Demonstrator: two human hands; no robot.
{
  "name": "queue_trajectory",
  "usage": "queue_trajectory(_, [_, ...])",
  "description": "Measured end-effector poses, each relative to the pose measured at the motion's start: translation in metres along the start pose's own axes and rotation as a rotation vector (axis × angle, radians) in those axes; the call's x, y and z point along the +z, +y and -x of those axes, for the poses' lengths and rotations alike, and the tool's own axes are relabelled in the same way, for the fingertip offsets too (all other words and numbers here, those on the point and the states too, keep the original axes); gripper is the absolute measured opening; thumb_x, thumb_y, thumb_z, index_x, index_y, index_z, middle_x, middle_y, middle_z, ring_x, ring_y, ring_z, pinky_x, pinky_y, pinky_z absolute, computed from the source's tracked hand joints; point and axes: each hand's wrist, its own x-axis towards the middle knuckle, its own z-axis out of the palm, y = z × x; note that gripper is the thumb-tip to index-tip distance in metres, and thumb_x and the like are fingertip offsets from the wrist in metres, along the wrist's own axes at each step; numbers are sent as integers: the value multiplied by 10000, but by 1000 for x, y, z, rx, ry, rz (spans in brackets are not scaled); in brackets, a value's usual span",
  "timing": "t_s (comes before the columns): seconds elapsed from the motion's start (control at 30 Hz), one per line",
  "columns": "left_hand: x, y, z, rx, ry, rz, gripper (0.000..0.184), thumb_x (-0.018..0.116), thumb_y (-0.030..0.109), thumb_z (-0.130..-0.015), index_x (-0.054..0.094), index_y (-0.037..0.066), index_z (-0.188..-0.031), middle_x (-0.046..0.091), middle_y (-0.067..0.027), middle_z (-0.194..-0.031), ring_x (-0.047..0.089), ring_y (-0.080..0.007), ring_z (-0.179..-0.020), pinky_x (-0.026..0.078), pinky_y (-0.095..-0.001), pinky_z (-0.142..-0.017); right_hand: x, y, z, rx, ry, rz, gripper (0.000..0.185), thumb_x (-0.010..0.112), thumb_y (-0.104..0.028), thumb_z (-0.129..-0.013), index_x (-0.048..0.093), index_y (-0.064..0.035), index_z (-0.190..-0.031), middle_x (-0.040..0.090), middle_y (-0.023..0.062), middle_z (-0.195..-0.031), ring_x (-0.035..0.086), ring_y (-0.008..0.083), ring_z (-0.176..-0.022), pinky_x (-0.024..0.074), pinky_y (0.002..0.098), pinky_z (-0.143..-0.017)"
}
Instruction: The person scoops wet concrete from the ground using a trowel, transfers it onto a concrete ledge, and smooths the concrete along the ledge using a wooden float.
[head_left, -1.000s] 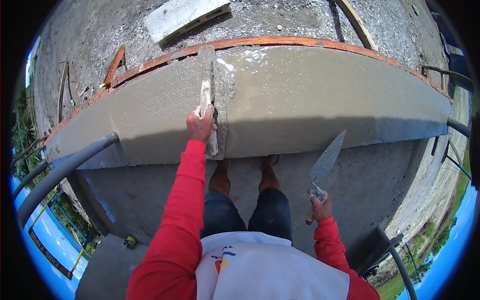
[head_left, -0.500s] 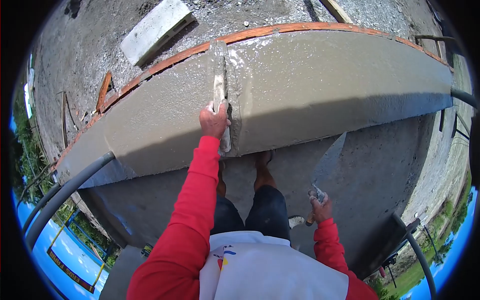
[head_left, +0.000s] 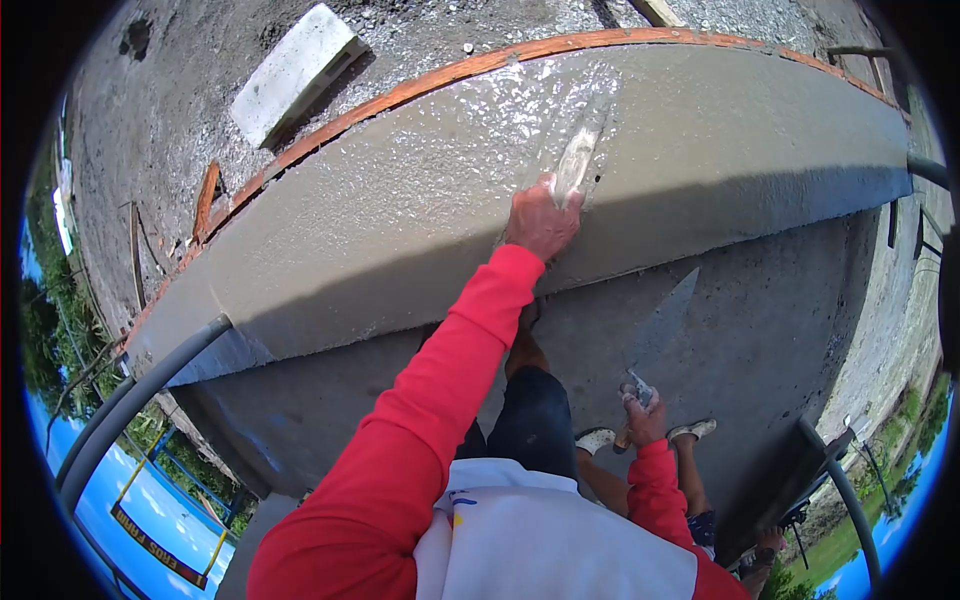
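Note:
My left hand [head_left: 543, 218] is wrapped round the near end of a long, narrow hand float [head_left: 578, 158], smeared with cement. The float lies flat on a band of wet concrete [head_left: 740, 130], tilted a little to the right at its far end. My right hand [head_left: 643, 410] grips a pointed trowel [head_left: 668, 312] by its handle, low and to the right. Its blade points up and away, above the darker floor and apart from the wet band. Water glistens on the concrete around and left of the float.
An orange-brown form board [head_left: 430, 82] edges the far side of the concrete. Beyond it a concrete block [head_left: 296, 75] lies on gravel. Grey pipes [head_left: 150, 400] stick up at left and right. Another person's feet [head_left: 692, 429] stand beside my right hand.
My left hand has slid the float to the right across the wet concrete, and the ridge of wet cement beside it is gone. More of the other person's legs shows. The trowel barely moved.

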Motion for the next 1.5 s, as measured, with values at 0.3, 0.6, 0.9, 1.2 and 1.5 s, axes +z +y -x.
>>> queue_trajectory(0.3, [-22,-13,10,-230,-59,-10,377,624,285,-780,556,-17,-995,611,-255,-715,610,-427,-723,491,-472,-675,-8,-19,-6,0,-22,56,200,624,-155,-785,596,0,-908,614,23,-808,554,91,-717,450,243,-657])
queue_trajectory(0.6, [-174,-189,42,-546,374,441,226,590,217,-862,527,4,-820,515,-43,-537,505,-142,-397,395,-284,-370,8,-43,-2,16,-64,68,186,616,-104,-790,586,1,-941,620,30,-849,563,85,-745,453,233,-674])
queue_trajectory(0.9, [-150,-177,47,-621,405,786,177,503,213,-881,519,40,-847,531,-74,-602,508,-174,-441,424,-299,-414,10,-24,-2,39,-13,-5,204,609,-93,-793,580,9,-968,632,41,-880,579,96,-785,455,237,-717])
queue_trajectory(1.2, [13,8,8,-350,52,389,309,584,248,-832,592,-55,-891,577,-123,-572,581,-162,-424,454,-313,-421,-22,-2,3,58,59,-24,199,604,-106,-786,594,15,-943,637,49,-860,588,110,-766,463,246,-697])
queue_trajectory(1.5, [86,102,-6,-432,-59,303,377,664,222,-756,557,-50,-993,619,-271,-827,620,-404,-820,488,-442,-739,-49,-29,12,66,76,9,238,572,-115,-812,585,19,-1008,630,53,-925,567,127,-820,431,248,-757])
